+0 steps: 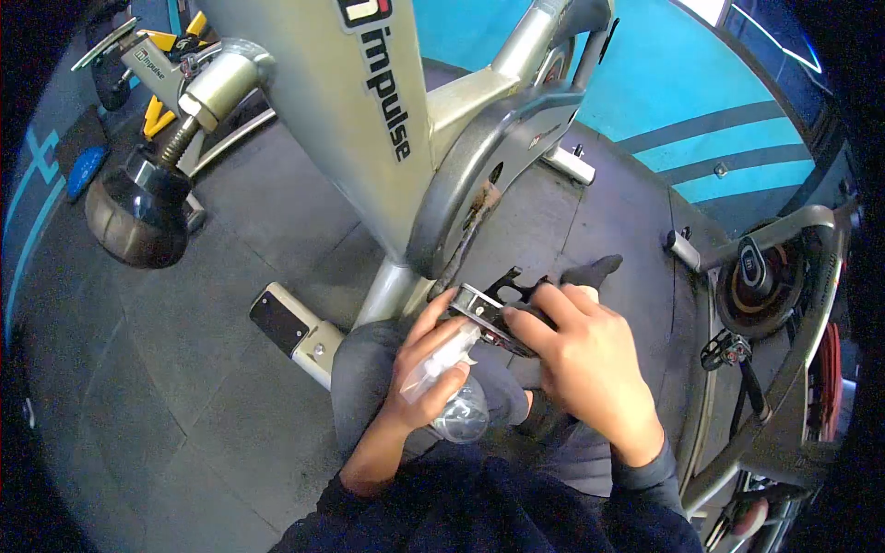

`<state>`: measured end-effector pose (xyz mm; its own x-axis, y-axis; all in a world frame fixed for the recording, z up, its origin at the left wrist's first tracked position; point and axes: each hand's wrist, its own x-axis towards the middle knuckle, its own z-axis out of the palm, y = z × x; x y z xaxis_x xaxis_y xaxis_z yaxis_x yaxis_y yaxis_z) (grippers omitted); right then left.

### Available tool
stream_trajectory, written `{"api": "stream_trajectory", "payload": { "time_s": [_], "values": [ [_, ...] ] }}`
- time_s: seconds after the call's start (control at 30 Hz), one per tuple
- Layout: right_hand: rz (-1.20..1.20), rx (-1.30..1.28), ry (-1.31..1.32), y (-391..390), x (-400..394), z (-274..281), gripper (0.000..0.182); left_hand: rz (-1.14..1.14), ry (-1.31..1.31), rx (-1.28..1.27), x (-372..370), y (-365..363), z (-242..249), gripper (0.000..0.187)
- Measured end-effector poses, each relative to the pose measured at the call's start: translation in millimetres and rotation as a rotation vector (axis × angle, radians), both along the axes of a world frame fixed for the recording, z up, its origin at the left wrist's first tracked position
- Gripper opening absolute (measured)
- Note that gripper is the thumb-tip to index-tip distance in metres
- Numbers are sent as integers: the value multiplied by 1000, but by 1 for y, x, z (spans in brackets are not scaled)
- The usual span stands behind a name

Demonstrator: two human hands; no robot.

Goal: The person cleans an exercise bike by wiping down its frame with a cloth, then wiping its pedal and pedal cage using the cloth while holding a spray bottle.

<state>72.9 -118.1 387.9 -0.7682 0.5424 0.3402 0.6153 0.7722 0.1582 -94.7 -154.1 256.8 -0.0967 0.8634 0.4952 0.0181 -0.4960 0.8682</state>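
Note:
My left hand (419, 378) is closed round a clear plastic spray bottle (461, 415) with a whitish, see-through top. Its upper fingers reach the near side of a black and silver bike pedal (479, 309). From the other side, my right hand (590, 355) rests over the pedal with bent fingers gripping it. A small pale patch shows beyond the right fingers, too little to name. The pedal hangs low beside the exercise bike's flywheel cover (489, 152), above my legs.
The grey bike frame (341, 120) rises in front of me, its foot bar (300, 332) on the dark floor mats (166, 396). Another exercise bike (765, 267) stands on the right. A yellow-marked machine (161, 69) is at the upper left, by a blue wall (682, 83).

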Motion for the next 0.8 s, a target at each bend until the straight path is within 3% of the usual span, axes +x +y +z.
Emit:
{"api": "stream_trajectory", "payload": {
  "time_s": [0.23,0.4,0.53,0.8],
  "values": [
    [-87,-12,-20,-10,9,0,17,-12,4,38,-1,2,-4,50],
    [3,9,2,14,-13,-2,12,1,4,11,1,0,0,49],
    [66,-35,77,14,-4,-7,21,19,43,49,-2,1,-3,48],
    [-46,-26,28,-12,21,-9,32,0,54,40,-2,2,-5,49]
  ]
}}
